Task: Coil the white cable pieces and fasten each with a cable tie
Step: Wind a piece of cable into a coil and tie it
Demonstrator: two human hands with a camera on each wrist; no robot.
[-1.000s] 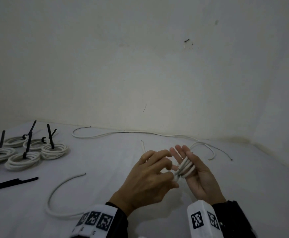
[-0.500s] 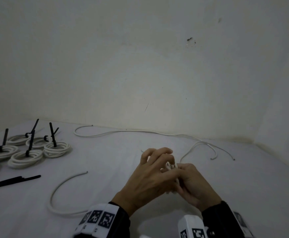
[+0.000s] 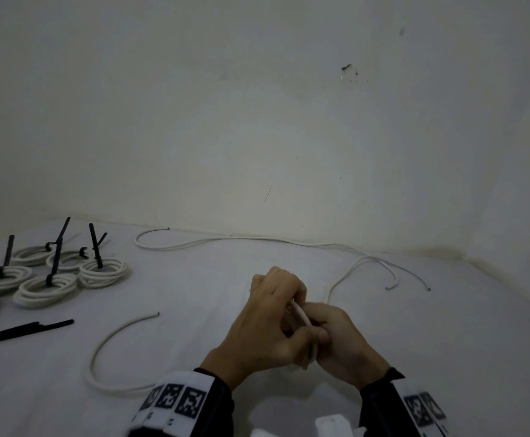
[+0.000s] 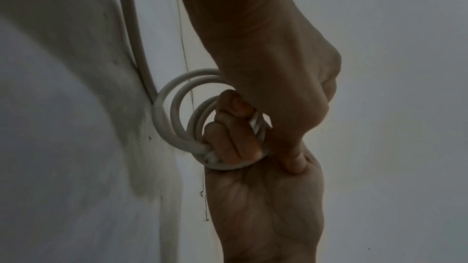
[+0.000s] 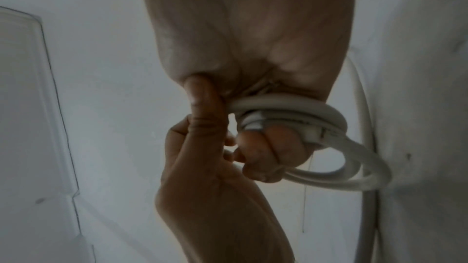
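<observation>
I hold a small coil of white cable [image 3: 299,313] between both hands, low in the middle of the head view. My left hand [image 3: 263,329] has its back up and its fingers curled round the coil. My right hand [image 3: 345,339] grips the coil from the other side, thumb on top. In the left wrist view the loops of the coil [image 4: 159,121] hang round the curled fingers [image 4: 228,137]. The right wrist view shows the coil [image 5: 329,115] round my right fingers [image 5: 266,157]. A loose tail of cable [image 3: 99,351] curves away on the white surface to the left.
Several finished coils with upright black ties [image 3: 52,285] lie at the far left. A bundle of black cable ties [image 3: 21,331] lies in front of them. Long loose white cables [image 3: 225,239] run along the foot of the wall, with ends at the right [image 3: 361,263].
One second ago my right fingers were straight with the loops wound round them. They have since curled shut round the coil, and both hands have drawn together and sunk lower.
</observation>
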